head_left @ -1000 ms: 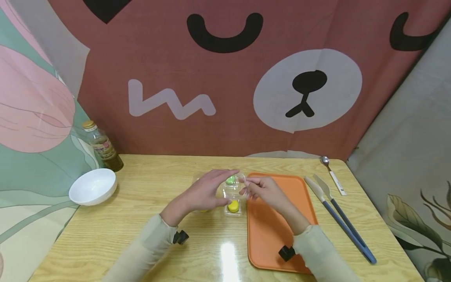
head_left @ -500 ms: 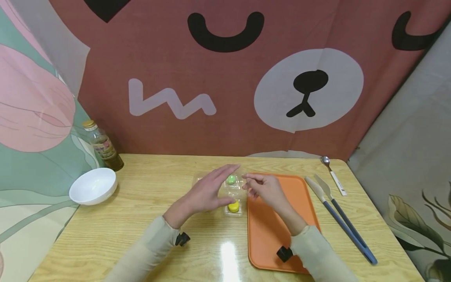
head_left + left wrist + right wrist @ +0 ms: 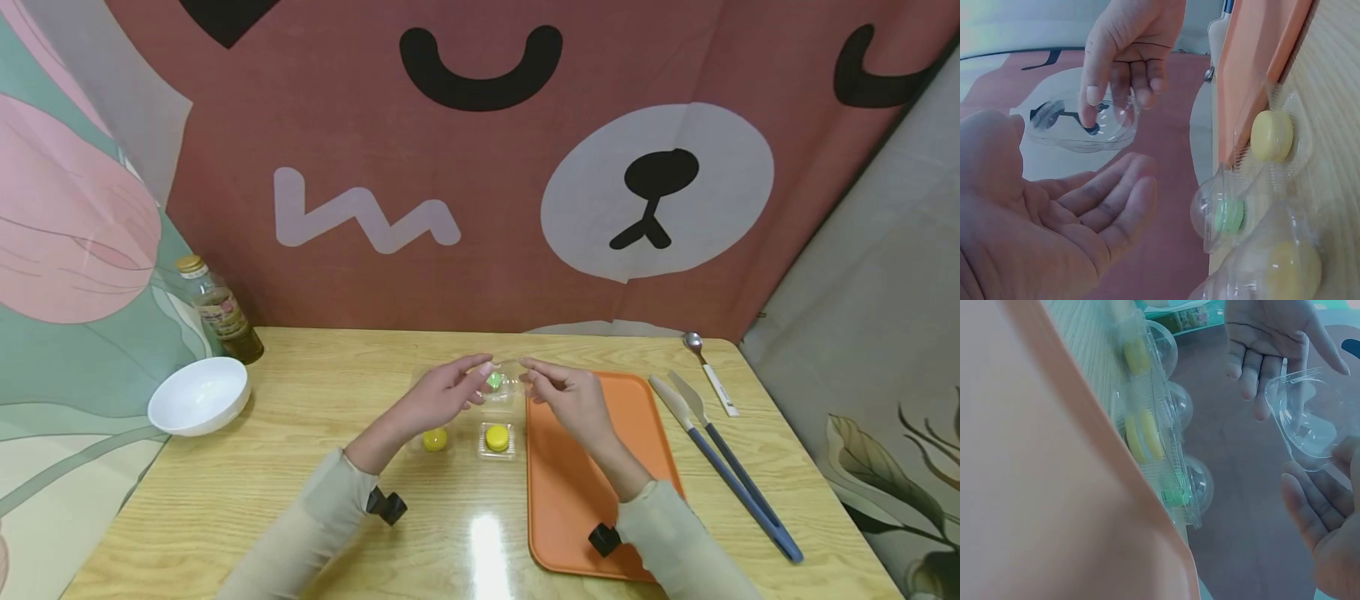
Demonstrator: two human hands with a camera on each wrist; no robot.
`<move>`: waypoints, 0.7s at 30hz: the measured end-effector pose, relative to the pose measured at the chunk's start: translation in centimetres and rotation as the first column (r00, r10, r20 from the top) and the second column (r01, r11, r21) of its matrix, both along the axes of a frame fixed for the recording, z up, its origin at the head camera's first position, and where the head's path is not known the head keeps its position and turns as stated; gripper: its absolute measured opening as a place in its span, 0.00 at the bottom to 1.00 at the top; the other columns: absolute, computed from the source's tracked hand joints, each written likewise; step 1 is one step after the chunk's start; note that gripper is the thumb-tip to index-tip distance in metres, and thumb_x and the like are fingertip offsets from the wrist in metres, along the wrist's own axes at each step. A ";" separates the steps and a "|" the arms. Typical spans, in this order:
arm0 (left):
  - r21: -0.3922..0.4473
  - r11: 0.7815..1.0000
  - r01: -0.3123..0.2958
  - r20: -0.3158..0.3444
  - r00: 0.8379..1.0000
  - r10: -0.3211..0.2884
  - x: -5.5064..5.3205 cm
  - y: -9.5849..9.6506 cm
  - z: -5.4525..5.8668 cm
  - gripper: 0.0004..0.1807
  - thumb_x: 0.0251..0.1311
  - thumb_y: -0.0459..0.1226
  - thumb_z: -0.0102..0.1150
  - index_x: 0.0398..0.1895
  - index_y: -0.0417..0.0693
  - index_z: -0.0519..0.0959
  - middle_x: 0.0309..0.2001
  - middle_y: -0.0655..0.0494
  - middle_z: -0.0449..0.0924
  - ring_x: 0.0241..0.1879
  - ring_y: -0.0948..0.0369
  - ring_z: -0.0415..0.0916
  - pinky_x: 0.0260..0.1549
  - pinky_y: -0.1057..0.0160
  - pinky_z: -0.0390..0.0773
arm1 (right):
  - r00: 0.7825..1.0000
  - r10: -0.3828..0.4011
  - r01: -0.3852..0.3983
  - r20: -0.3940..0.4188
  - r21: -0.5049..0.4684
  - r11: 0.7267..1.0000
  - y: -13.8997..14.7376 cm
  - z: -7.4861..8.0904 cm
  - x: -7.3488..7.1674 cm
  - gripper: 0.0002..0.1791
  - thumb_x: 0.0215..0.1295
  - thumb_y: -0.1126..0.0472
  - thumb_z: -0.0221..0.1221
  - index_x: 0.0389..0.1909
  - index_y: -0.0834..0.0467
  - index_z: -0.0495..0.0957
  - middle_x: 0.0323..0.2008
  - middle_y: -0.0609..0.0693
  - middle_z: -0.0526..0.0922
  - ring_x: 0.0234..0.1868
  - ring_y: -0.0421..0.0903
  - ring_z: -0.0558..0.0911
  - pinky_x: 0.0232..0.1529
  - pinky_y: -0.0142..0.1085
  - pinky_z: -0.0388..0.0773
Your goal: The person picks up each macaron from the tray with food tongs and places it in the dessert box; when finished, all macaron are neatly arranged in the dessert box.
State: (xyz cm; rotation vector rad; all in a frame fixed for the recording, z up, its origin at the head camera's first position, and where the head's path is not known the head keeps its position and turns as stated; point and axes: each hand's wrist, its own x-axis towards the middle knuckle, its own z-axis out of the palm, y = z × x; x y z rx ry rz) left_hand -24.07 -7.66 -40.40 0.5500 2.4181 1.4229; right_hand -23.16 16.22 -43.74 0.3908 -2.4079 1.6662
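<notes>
My right hand (image 3: 573, 404) pinches the edge of a clear plastic dome lid (image 3: 1319, 434), held up above the table. Facing it, my left hand (image 3: 435, 400) has relaxed fingers, close to the lid's other side, palm upward in the left wrist view. Below the hands, a yellow macaron (image 3: 497, 437) sits in an uncovered square clear base (image 3: 497, 454). A green macaron (image 3: 1230, 215) lies under a clear dome behind it. Another yellow macaron (image 3: 435, 439), also under a dome, stands to the left, its package partly hidden by my left hand.
An orange tray (image 3: 592, 500) lies right of the macarons. Beyond it are two blue-handled utensils (image 3: 731, 475) and a spoon (image 3: 708, 375) with a white handle. A white bowl (image 3: 198, 396) and a bottle (image 3: 221, 312) of dark liquid stand at the left.
My left hand has turned and drawn its fingers together, moving back from over the front yellow macaron, now fully visible. The lid has gone up and away with my right hand.
</notes>
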 end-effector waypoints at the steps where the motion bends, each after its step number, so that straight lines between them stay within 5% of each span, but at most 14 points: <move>1: 0.018 1.000 0.001 0.020 1.000 -0.001 0.0 0.0 -0.1 0.34 0.74 0.63 0.42 0.75 0.57 0.67 0.52 0.47 0.87 0.50 0.49 0.85 0.51 0.50 0.85 | 1.000 -0.004 0.004 -0.013 -0.002 1.000 0.0 0.0 0.0 0.14 0.72 0.56 0.62 0.55 0.50 0.86 0.41 0.55 0.91 0.33 0.44 0.90 0.38 0.46 0.88; 6: 0.087 0.996 0.020 0.111 0.993 -0.029 -0.1 0.0 0.0 0.34 0.74 0.60 0.47 0.73 0.50 0.69 0.52 0.43 0.86 0.47 0.50 0.87 0.50 0.52 0.86 | 0.992 -0.019 0.019 -0.122 -0.002 1.000 -0.1 -0.3 0.0 0.13 0.72 0.58 0.62 0.54 0.52 0.87 0.43 0.56 0.91 0.36 0.54 0.91 0.35 0.34 0.88; 11: 0.123 0.989 0.081 0.178 0.979 -0.102 -0.1 -0.3 0.2 0.33 0.74 0.55 0.51 0.76 0.52 0.66 0.55 0.45 0.85 0.47 0.55 0.86 0.53 0.50 0.84 | 0.967 -0.050 0.059 -0.249 0.029 0.998 -0.1 -0.4 0.0 0.13 0.69 0.64 0.64 0.51 0.53 0.88 0.42 0.53 0.91 0.36 0.50 0.91 0.30 0.25 0.83; 17: 0.070 0.992 0.106 0.136 0.984 -0.115 0.1 -0.7 0.1 0.35 0.70 0.57 0.56 0.77 0.60 0.64 0.59 0.52 0.83 0.54 0.57 0.83 0.59 0.49 0.80 | 0.944 0.013 0.017 -0.330 0.088 0.996 0.3 -0.4 0.0 0.14 0.64 0.72 0.65 0.50 0.62 0.87 0.47 0.58 0.89 0.45 0.40 0.89 0.44 0.21 0.81; 21: 0.007 0.995 0.103 0.048 0.993 -0.104 0.3 -0.8 -0.2 0.35 0.69 0.56 0.59 0.77 0.61 0.64 0.59 0.55 0.83 0.58 0.59 0.82 0.59 0.52 0.80 | 0.953 0.074 -0.039 -0.294 0.122 0.992 0.9 -0.3 0.3 0.15 0.64 0.71 0.65 0.52 0.62 0.86 0.51 0.57 0.88 0.49 0.36 0.87 0.47 0.23 0.82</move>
